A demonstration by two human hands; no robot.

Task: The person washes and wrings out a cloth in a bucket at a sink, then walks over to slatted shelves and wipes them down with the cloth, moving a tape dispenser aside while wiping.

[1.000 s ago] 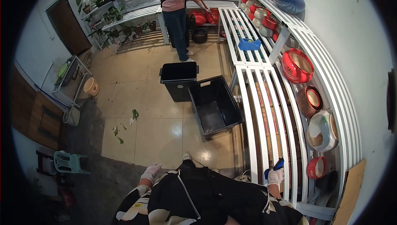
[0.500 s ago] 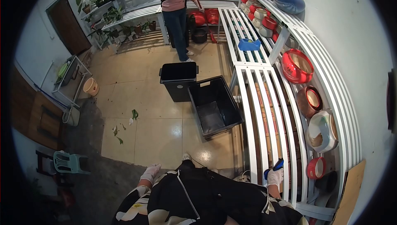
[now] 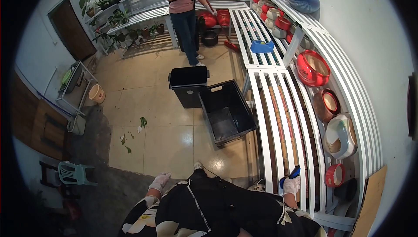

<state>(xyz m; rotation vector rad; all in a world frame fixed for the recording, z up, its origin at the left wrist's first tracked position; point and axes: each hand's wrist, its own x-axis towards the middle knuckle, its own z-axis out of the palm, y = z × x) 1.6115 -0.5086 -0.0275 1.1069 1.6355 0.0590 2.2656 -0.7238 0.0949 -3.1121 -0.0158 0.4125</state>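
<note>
1. Lower right: your right hand (image 3: 291,185) is holding the blue tool (image 3: 294,172) in clamped fingers.
2. You are probably handling a light, stiff body; best gripping mid-length.
3. Your left hand (image 3: 160,182) is showing no clear finger state.

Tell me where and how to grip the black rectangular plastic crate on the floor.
Probably best by the oblong slot in the far wall of the crate, coming from above: the slot offers a handhold, the top is open, and the white slatted bench crowds its right side.
</note>
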